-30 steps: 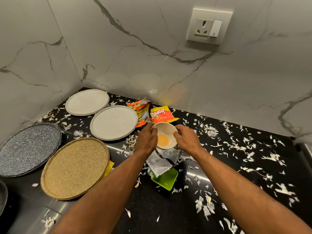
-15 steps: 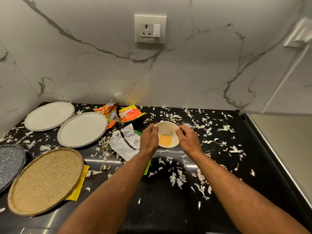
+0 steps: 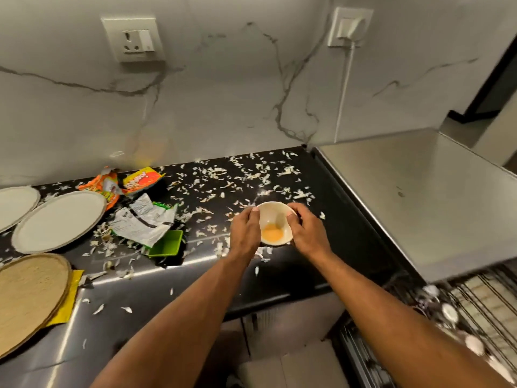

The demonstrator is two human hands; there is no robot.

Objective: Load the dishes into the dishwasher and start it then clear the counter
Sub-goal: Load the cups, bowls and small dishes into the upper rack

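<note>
A small white bowl (image 3: 275, 224) with orange residue in its bottom is held just above the black counter (image 3: 330, 239). My left hand (image 3: 244, 233) grips its left rim and my right hand (image 3: 309, 232) grips its right rim. Two pale plates (image 3: 58, 219) lie at the left, and a woven tan plate (image 3: 28, 298) sits at the near left. At the lower right an open dishwasher rack (image 3: 481, 301) shows, blurred, below a steel top (image 3: 436, 203).
Torn snack wrappers (image 3: 120, 183), a silver wrapper (image 3: 142, 219) and a small green tray (image 3: 167, 243) lie left of the bowl. White scraps litter the counter. A yellow packet (image 3: 68, 298) sticks out under the woven plate. Two wall sockets (image 3: 134, 37) are on the marble backsplash.
Both hands have carried the bowl to the right along the counter, away from the wrappers. The view has swung right, bringing the steel top and rack into sight.
</note>
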